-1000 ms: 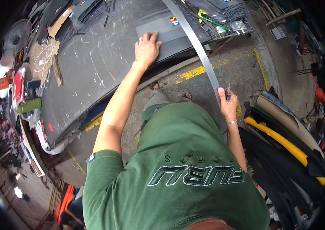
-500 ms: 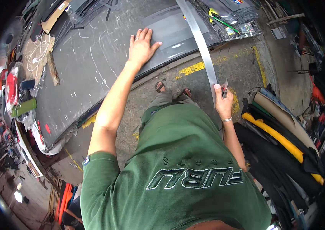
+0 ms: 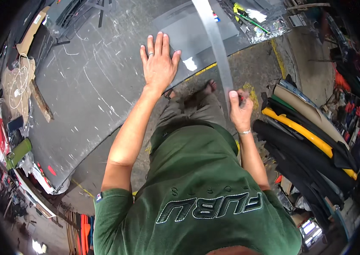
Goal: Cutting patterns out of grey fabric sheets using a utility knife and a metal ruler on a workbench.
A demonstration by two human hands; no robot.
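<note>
My left hand (image 3: 159, 68) lies flat on the dark, scratched worktable (image 3: 103, 72), fingers spread, holding nothing. Just beyond it is a smooth grey sheet (image 3: 178, 32) lying on the tabletop. Off the table's front edge, my right hand (image 3: 241, 111) is closed round the near end of a long metal straightedge (image 3: 216, 42), thumb on top. The strip slants up and away over the sheet's right part; I cannot tell whether it touches it. A small red and dark tool (image 3: 242, 97) shows in the same hand, blurred and mostly hidden by the fingers.
A green pen (image 3: 254, 23) and plastic packaging lie at the table's right corner. Rolls of material, one yellow (image 3: 299, 131), lean at my right. On the table's left are a white cord (image 3: 18, 83), a wood stick (image 3: 40, 102) and a green roll (image 3: 18, 154).
My view has shifted, and my body is closer to the table. The right hand has carried the straightedge slightly left; the blade seen beside it before is now hard to make out. My left hand stays flat.
</note>
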